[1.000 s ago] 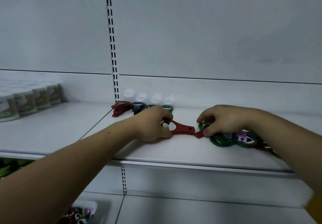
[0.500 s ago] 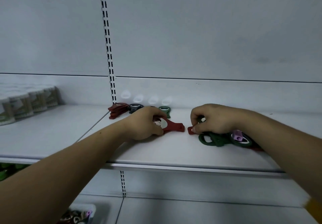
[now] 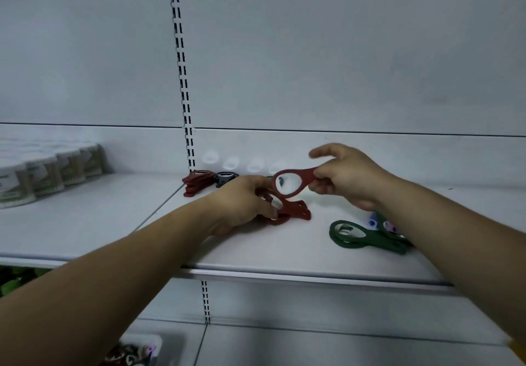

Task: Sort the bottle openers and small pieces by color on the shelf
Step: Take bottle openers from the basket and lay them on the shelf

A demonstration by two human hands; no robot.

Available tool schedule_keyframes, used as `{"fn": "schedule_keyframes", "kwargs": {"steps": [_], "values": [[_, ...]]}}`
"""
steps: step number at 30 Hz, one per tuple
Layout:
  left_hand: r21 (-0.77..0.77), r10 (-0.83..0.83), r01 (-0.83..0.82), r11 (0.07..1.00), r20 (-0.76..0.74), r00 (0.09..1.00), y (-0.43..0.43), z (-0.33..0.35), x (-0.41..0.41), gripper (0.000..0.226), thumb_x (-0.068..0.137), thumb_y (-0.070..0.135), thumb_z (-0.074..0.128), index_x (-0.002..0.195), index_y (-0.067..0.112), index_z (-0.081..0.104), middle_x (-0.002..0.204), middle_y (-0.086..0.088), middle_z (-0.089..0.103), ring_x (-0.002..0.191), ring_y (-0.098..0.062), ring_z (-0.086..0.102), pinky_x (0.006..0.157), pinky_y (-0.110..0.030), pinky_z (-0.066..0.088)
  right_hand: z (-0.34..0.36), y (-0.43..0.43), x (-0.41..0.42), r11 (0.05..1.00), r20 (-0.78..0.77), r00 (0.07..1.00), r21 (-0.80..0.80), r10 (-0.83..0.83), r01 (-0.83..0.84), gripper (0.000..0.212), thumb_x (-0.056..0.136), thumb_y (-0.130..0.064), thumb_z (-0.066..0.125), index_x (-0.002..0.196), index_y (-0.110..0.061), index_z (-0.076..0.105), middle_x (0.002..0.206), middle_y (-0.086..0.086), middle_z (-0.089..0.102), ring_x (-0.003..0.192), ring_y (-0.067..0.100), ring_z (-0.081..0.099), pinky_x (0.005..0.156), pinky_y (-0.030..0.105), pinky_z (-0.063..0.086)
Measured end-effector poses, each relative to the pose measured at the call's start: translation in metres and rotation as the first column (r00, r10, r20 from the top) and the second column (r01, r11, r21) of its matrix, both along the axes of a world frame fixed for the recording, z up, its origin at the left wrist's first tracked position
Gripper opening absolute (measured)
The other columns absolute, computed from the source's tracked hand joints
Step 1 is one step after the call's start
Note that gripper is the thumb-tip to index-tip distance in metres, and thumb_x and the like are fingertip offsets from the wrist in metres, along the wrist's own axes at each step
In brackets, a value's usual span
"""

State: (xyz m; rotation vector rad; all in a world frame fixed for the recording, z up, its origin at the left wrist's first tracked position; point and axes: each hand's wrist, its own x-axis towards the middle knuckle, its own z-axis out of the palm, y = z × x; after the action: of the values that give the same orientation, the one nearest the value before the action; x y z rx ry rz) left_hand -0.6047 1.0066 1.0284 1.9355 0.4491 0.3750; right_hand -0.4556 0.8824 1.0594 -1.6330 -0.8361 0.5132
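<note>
A bin under the white shelf holds mixed coloured pieces. Above it, the right hand pinches a red bottle opener by its handle, clear of the shelf. The left hand grips more red openers lying on the shelf. Green openers lie partly hidden behind the right forearm.

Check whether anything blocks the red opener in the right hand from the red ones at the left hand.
Nothing visible does. The red opener, pinched by the right hand, hangs just above the red openers that the left hand grips on the shelf.
</note>
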Motion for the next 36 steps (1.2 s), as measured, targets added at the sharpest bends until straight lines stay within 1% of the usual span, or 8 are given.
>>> {"fn": "schedule_keyframes", "kwargs": {"steps": [3,8,12,17,23,27,30,36], "values": [[-0.047,0.033,-0.032,0.998,0.011,0.999,0.002,-0.001,0.003,0.056,0.074,-0.018,0.063,0.122,0.01,0.059,0.107,-0.013,0.068,0.089,-0.022,0.065,0.08,-0.027,0.055,-0.012,0.001,-0.005,0.98,0.15,0.986,-0.194,0.069,-0.039,0.013,0.09,-0.004,0.059,0.098,-0.011,0.067,0.084,0.008,0.066,0.066,0.017,0.063,0.064,0.023,0.056],[0.016,0.025,-0.025,1.0,-0.029,0.999,0.0,-0.001,0.007,0.052,0.078,-0.008,0.067,0.127,0.01,0.058,0.106,-0.004,0.065,0.083,-0.013,0.062,0.078,-0.021,0.054,-0.019,0.002,-0.006,0.857,0.676,0.671,-0.502,0.303,0.119,0.02,0.09,-0.037,0.059,0.104,-0.03,0.071,0.099,-0.007,0.067,0.09,0.011,0.058,0.068,0.019,0.041],[0.179,0.046,-0.028,0.983,-0.096,0.994,-0.003,0.002,0.007,0.048,0.082,0.004,0.068,0.127,0.02,0.06,0.117,0.001,0.061,0.091,-0.009,0.059,0.081,-0.017,0.05,-0.001,-0.021,0.006,0.754,0.663,0.635,-0.63,0.398,0.185,0.051,0.087,-0.049,0.06,0.134,-0.031,0.052,0.138,-0.008,0.049,0.12,0.012,0.048,0.096,0.024,0.036],[0.365,0.07,-0.011,0.931,-0.149,0.986,-0.005,0.0,0.011,0.047,0.087,0.02,0.064,0.131,0.032,0.054,0.127,0.009,0.053,0.103,-0.008,0.053,0.075,-0.012,0.04,0.019,-0.076,0.03,0.518,0.432,0.754,-0.843,0.495,0.144,0.066,0.075,-0.051,0.073,0.134,-0.048,0.044,0.14,-0.014,0.042,0.106,0.005,0.047,0.096,0.023,0.035],[0.499,0.047,0.094,0.862,-0.263,0.964,-0.013,0.004,0.017,0.064,0.079,0.03,0.074,0.138,0.024,0.048,0.133,0.008,0.05,0.105,-0.006,0.047,0.087,-0.017,0.034,-0.009,-0.076,0.043,0.796,0.517,0.797,-0.6,0.311,0.078,0.017,0.083,-0.041,0.07,0.096,-0.03,0.068,0.069,-0.022,0.065,0.054,0.002,0.06,0.059,0.018,0.045],[0.501,0.059,0.075,0.862,-0.246,0.967,-0.014,0.004,0.019,0.053,0.083,0.022,0.067,0.133,0.027,0.052,0.122,0.009,0.053,0.097,-0.007,0.051,0.068,-0.008,0.036,-0.007,-0.082,0.051,0.828,0.481,0.843,-0.555,0.243,0.078,0.036,0.081,-0.043,0.071,0.114,-0.035,0.058,0.102,-0.017,0.065,0.073,0.009,0.066,0.071,0.02,0.049],[0.485,0.051,0.056,0.873,-0.205,0.977,-0.013,0.002,0.02,0.045,0.086,0.021,0.064,0.128,0.031,0.055,0.114,0.014,0.054,0.091,-0.004,0.052,0.065,-0.006,0.035,0.003,-0.097,0.057,0.693,0.462,0.826,-0.71,0.323,0.126,0.057,0.076,-0.045,0.074,0.128,-0.038,0.051,0.121,-0.012,0.056,0.105,0.01,0.058,0.088,0.023,0.044],[0.364,0.027,0.021,0.931,-0.126,0.992,-0.012,-0.002,0.026,0.036,0.088,0.011,0.06,0.118,0.033,0.061,0.099,0.024,0.053,0.075,0.006,0.052,0.056,-0.001,0.038,-0.01,-0.079,0.055,0.774,0.577,0.765,-0.61,0.286,0.17,0.067,0.081,-0.049,0.066,0.141,-0.031,0.041,0.104,-0.022,0.061,0.099,0.007,0.058,0.089,0.025,0.043]]}}
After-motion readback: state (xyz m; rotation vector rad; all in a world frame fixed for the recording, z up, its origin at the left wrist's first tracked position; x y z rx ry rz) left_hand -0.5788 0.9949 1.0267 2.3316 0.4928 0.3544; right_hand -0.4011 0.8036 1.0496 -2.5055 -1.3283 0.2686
